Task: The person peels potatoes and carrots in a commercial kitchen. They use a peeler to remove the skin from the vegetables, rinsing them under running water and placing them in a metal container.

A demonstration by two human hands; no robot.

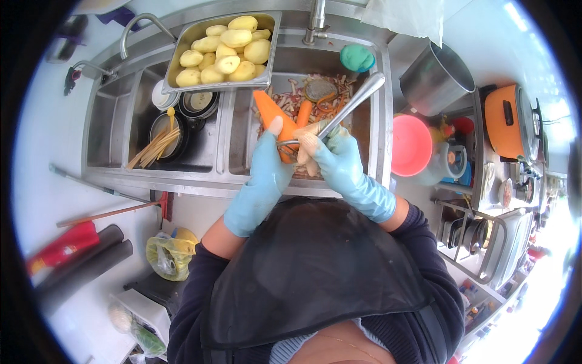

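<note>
Both my hands wear blue rubber gloves with pale fingers, above the right sink basin. My left hand (272, 166) grips a peeled orange carrot (278, 116), its wide end pointing up and left. In my right hand (334, 152) is a peeler with a long metal handle (354, 102); its head lies against the lower part of the carrot. Another carrot piece (304, 113) shows just behind my fingers. Below, reddish and orange peelings (291, 98) cover the basin floor around a round strainer-like thing (321, 89). A steel pan (218, 88) of peeled potatoes (226, 50) rests across the sink's divider.
A green scouring cloth (357, 58) sits at the basin's back right corner, near a faucet (315, 22). Bowls and wooden chopsticks (154, 148) lie in the middle basin. To the right stand a pink tub (411, 144), a tall steel pot (427, 79) and an orange cooker (502, 123).
</note>
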